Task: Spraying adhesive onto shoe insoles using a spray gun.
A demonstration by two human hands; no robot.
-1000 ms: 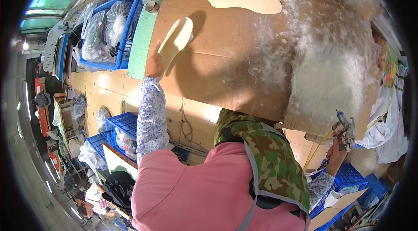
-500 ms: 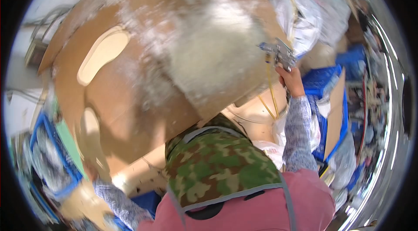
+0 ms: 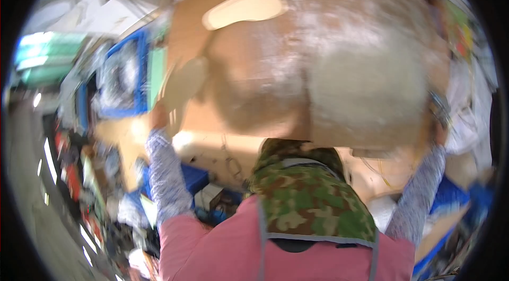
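Note:
My left hand (image 3: pixel 158 115) is closed on the heel end of some thin, pale insoles (image 3: pixel 185 82), held tilted over the left edge of the cardboard-covered table (image 3: pixel 238 90). How many insoles it holds is unclear through the blur. Farther off on the cardboard lies a cream insole (image 3: pixel 246 9), a second edge showing beneath it. At the table's right edge my right hand (image 3: pixel 440 133) grips a metal spray gun (image 3: pixel 439 108), smeared by motion. A large greyish-white coated patch (image 3: pixel 366 90) covers the cardboard's right half.
Beyond the table's left side stands a blue crate (image 3: pixel 143 74) with clear plastic bags in it. White plastic bags (image 3: pixel 466 106) hang past the right edge. A blue crate with a cardboard flap (image 3: pixel 442 228) is beside my right arm, and a blue box (image 3: pixel 193 177) is under the table's front.
My view has swung left, so the table appears shifted right. My left hand has come up with the insoles. The spray gun remains in my right hand, now near the table's right edge.

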